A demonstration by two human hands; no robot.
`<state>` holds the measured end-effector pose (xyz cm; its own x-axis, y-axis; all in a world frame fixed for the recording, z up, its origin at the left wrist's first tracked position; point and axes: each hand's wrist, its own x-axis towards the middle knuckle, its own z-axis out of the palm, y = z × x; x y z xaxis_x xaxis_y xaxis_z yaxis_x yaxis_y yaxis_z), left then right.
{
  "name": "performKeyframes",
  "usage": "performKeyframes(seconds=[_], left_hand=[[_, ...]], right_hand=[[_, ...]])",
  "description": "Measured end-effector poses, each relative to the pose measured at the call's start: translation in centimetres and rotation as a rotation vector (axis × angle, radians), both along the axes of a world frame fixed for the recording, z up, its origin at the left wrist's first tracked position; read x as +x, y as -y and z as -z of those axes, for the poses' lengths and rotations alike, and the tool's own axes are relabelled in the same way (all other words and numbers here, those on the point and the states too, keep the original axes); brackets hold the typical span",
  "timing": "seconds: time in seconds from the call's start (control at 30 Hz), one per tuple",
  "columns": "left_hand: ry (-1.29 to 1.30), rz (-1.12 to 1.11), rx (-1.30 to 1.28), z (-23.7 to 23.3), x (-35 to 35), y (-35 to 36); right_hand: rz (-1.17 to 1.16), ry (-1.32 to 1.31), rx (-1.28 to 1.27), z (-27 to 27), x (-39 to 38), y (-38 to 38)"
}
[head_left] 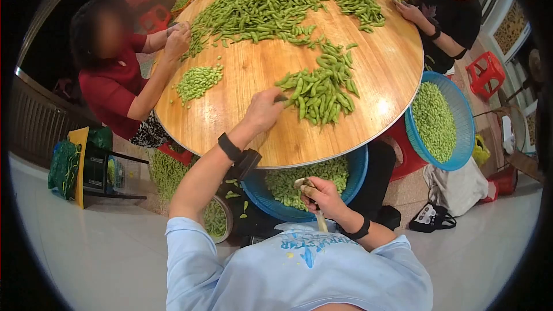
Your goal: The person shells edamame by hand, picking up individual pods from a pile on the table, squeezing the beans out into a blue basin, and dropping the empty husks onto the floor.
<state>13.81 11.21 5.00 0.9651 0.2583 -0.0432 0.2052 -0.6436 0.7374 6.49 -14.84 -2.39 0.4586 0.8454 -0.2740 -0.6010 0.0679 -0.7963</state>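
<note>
hands apart, grips unclear, i'm reaching my left hand to pods on the table, my right hand curling above a tub of shelled beans; many pods are awaiting shelling.

Indoor room, reads as a home or small eatery used as a shared work spot; can't tell which. Evidence: big round wooden counter with green pods heaped on it, at least 3 other people around it, red plastic stools of the household kind. 2 blue plastic baskets of shelled beans, 1 partly under the counter edge, 1 to its right. Smooth pale floor, brownish tiles nearer the counter, brown slatted panel at left, pale-framed glazed panels at right.
</note>
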Motion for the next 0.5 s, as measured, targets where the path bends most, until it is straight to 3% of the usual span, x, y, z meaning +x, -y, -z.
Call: performKeyframes(seconds=[0.03,0.1,0.23,0.3,0.5], left_hand=[[-0.003,0.0,0.001,0.4,-0.3,-0.3],[0.232,0.07,0.2,1.3,-0.9,-0.7],[0.412,0.067,0.254,1.0,-2.3,0.1],[0.123,-0.025,-0.603,-0.3,-3.7,1.3],[0.045,0.013,-0.888,-1.0,-7.7,5.3]], right_hand=[[-0.008,0.003,0.005,0.1,0.0,-0.1],[-0.015,0.001,0.016,0.2,0.0,-0.3],[0.046,0.064,0.017,-0.8,0.5,-0.4],[0.136,0.096,0.043,-1.7,1.2,-0.6],[0.328,0.048,0.209,-4.0,2.4,-1.7]])
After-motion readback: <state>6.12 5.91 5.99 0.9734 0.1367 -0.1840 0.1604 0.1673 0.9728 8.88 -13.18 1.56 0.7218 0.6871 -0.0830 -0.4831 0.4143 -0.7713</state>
